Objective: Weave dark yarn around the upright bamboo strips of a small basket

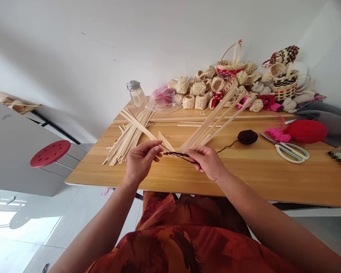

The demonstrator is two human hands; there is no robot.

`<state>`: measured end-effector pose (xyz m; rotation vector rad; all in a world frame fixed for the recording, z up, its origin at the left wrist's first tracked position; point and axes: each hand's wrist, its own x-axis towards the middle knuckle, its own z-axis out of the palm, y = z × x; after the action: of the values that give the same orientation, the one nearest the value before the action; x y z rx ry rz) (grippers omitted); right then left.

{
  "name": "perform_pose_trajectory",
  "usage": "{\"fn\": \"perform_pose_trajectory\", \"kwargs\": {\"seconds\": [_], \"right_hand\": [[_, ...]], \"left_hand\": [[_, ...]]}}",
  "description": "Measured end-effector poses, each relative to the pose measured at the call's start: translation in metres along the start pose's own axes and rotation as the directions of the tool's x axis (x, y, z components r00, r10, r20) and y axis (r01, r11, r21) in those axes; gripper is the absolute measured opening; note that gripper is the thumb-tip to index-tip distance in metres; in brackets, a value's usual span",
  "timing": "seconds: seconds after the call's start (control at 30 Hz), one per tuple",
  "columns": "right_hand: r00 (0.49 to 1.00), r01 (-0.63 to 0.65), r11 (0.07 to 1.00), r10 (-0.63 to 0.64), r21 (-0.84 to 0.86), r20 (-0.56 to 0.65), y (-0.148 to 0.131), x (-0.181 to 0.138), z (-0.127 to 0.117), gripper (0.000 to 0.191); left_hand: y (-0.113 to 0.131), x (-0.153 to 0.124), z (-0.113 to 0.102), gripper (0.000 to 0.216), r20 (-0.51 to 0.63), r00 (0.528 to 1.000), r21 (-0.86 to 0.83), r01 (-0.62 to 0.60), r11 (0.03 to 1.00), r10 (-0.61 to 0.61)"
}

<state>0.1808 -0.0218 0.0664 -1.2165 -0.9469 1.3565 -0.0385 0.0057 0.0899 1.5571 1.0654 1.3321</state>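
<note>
My left hand (142, 159) is closed in a pinch on one end of a length of dark brown yarn (177, 154). About a hand's width to the right, my right hand (207, 161) grips the same yarn, which looks doubled or looped between the two. From the right hand a strand runs across the table to a dark brown yarn ball (247, 137). Just beyond my hands, pale flat wooden strips (208, 121) fan out on the table, their near ends partly hidden behind the fingers.
A bundle of strips (130, 140) lies left on the wooden table (244, 170). Scissors (291, 151) and a red yarn ball (308, 131) are at right. Small woven baskets (199, 89) are heaped at the back beside a bottle (136, 94). A red stool (50, 153) stands left.
</note>
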Motion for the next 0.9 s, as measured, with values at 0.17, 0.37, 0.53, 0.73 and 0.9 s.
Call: {"fn": "perform_pose_trajectory", "kwargs": {"seconds": [0.17,0.37,0.53,0.73,0.9], "right_hand": [[1.0,-0.012,0.998,0.013,-0.058,0.006,-0.004,0.002,0.001,0.046],[0.998,-0.01,0.996,0.016,-0.085,0.069,-0.007,0.005,-0.004,0.045],[0.996,0.014,0.988,0.0,-0.155,0.092,-0.004,0.008,-0.005,0.043],[0.995,0.042,0.971,-0.018,-0.236,0.102,0.002,0.009,-0.002,0.036],[0.996,0.031,0.972,-0.011,-0.235,0.088,0.003,0.009,-0.002,0.03]], "left_hand": [[0.009,0.004,0.013,0.03,0.054,0.998,0.015,-0.028,0.999,0.027],[0.007,0.013,0.012,0.034,0.221,0.972,0.125,-0.113,0.986,0.083],[0.004,0.015,0.019,0.039,0.266,0.964,0.243,-0.066,0.968,-0.001],[0.004,0.012,0.027,0.017,0.205,0.977,0.427,-0.033,0.904,-0.062],[0.002,0.015,0.024,0.016,0.255,0.964,0.357,-0.021,0.934,-0.075]]}}
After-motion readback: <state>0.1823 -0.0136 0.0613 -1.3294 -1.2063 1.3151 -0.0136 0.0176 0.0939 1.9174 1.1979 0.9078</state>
